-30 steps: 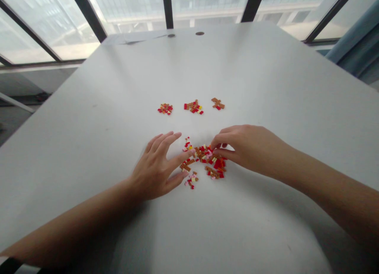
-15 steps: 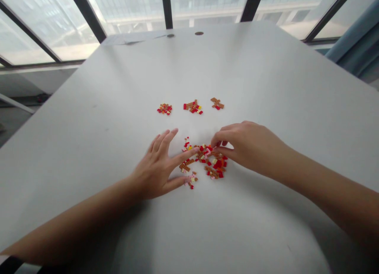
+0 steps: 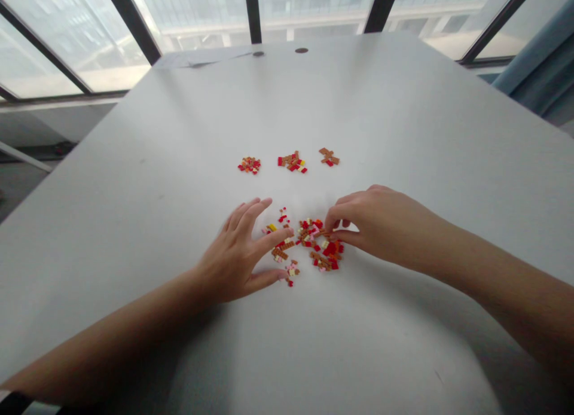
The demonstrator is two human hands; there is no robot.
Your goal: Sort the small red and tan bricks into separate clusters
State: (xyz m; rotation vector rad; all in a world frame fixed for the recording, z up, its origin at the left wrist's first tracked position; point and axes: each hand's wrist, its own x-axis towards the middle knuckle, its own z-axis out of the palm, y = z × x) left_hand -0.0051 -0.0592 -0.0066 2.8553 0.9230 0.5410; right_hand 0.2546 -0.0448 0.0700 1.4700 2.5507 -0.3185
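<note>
A loose pile of small toy building bricks (image 3: 320, 261), in red, brown, orange, pink, cream and yellow, lies on the white table between my hands. My left hand (image 3: 240, 250) is open, palm down at the pile's left side. Its index finger stretches over some bricks, and its thumb tip is beside a small cluster (image 3: 293, 270) at the near left. On the right edge of the pile, my right hand (image 3: 372, 220) has thumb and index finger pinched together among the bricks. Whatever lies between those fingertips is too small to make out.
Beyond the hands, three separate groups of bricks sit in a row: a left group (image 3: 249, 165), a middle group (image 3: 292, 162) and a right group (image 3: 329, 156). The white table (image 3: 287, 104) reaches to windows, with a blue curtain (image 3: 542, 68) at right.
My left index finger has drawn back to the left and down, shifting yellow and brown bricks leftward. My right fingertips have moved slightly right and lower along the pile.
</note>
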